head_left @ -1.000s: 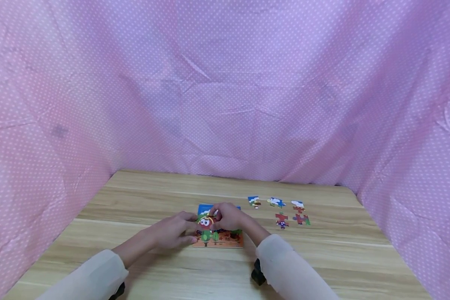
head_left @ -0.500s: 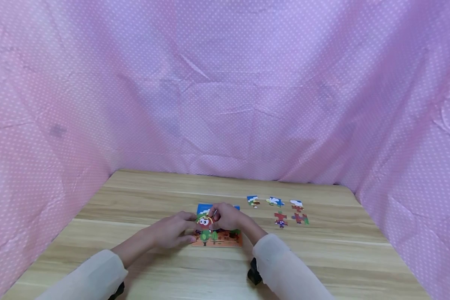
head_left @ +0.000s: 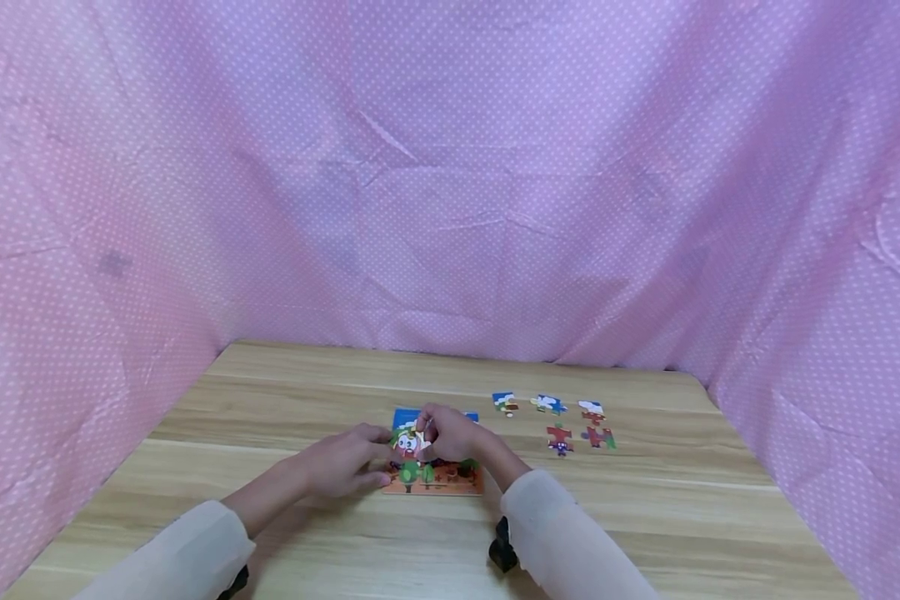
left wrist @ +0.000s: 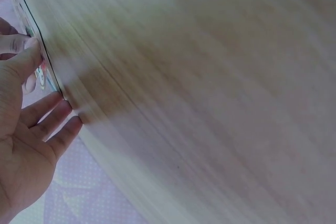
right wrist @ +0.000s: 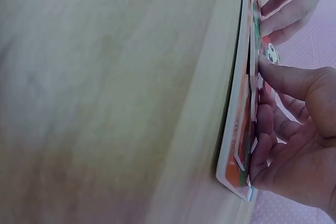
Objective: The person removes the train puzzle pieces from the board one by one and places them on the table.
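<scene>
The head view looked forward and down from above and behind the fingers (head_left: 376, 433), far enough back to take in most of the bench (head_left: 330, 542) and the pink cloth (head_left: 450, 208) beyond them. The left and right wrist views sat close behind the fingers, low and rolled sideways, facing along the bench; both shared the puzzle (head_left: 442, 484) at the fingers with the head view.
</scene>
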`<state>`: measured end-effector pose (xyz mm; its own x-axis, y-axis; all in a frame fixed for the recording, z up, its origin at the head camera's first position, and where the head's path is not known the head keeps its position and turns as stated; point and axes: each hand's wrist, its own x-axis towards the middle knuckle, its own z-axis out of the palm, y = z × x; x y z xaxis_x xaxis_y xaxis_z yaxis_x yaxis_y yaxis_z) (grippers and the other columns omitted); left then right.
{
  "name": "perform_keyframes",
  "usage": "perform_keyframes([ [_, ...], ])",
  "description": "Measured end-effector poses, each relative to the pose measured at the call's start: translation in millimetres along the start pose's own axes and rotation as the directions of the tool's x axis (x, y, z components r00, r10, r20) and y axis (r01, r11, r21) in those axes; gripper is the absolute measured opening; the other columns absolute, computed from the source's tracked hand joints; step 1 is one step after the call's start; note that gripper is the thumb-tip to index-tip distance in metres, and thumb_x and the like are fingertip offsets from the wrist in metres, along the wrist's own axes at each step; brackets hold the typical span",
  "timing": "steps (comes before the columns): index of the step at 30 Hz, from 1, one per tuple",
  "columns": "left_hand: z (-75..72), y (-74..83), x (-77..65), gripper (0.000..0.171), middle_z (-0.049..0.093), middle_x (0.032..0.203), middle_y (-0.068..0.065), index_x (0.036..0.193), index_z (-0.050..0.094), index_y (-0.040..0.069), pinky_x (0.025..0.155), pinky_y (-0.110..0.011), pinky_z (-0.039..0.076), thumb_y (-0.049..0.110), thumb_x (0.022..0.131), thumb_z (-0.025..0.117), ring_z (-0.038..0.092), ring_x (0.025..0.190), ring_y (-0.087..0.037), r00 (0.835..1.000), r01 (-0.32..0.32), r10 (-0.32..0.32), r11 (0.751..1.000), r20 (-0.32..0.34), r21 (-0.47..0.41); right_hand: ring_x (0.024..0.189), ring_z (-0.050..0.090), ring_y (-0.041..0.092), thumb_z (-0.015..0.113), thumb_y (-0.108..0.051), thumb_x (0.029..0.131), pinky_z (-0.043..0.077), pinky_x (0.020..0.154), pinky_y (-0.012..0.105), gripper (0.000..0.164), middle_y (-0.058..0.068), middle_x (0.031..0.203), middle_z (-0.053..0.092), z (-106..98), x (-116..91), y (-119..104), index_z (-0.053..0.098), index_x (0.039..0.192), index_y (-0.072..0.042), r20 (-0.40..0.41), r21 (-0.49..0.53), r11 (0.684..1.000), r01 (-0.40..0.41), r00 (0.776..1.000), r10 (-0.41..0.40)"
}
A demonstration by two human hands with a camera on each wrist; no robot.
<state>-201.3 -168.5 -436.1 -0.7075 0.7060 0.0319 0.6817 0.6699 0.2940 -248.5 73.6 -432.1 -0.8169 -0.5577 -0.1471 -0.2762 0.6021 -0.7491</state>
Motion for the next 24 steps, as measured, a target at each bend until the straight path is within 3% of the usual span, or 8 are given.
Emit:
perform_keyframes([
  [5, -0.4, 1.0, 0.0, 0.036, 0.052, 0.147, -0.02, 0.134, 0.069, 0.022, 0.106, -0.056, 0.047, 0.036, 0.101, 0.066, 0.05, 0.135, -0.038, 1.0, 0.011, -0.011, 1.0, 0.002, -0.013, 0.076, 0.051, 0.016, 0.076, 0.004, 0.088, 0.045, 0.066, 0.027, 0.027, 0.005, 0.086, 0.056, 1, -1, -1, 0.057, 0.106, -0.006, -0.018, 0.021, 1.0, 0.013, 1.0, -0.013],
  [13, 0.7, -0.1, -0.3, 0.035, 0.053, 0.146, -0.019, 0.134, 0.069, 0.024, 0.107, -0.056, 0.046, 0.035, 0.101, 0.066, 0.05, 0.135, -0.037, 1.0, -0.002, 0.002, 1.0, -0.002, 0.0, 0.079, 0.058, 0.018, 0.064, 0.012, 0.092, 0.051, 0.071, 0.029, 0.019, 0.01, 0.089, 0.062, 2, 0, 3, 0.06, 0.103, -0.002, -0.053, 0.138, 0.99, 0.03, 0.998, -0.023],
  [24, 0.7, -0.4, 0.8, 0.034, 0.054, 0.146, -0.019, 0.132, 0.07, 0.023, 0.107, -0.055, 0.046, 0.036, 0.101, 0.066, 0.051, 0.134, -0.037, 1.0, -0.002, 0.002, 1.0, -0.005, 0.006, 0.086, 0.059, 0.02, 0.062, 0.012, 0.094, 0.052, 0.079, 0.032, 0.018, 0.013, 0.096, 0.063, -6, -1, 12, 0.063, 0.106, -0.001, -0.078, 0.266, 0.963, 0.042, 0.997, -0.022],
])
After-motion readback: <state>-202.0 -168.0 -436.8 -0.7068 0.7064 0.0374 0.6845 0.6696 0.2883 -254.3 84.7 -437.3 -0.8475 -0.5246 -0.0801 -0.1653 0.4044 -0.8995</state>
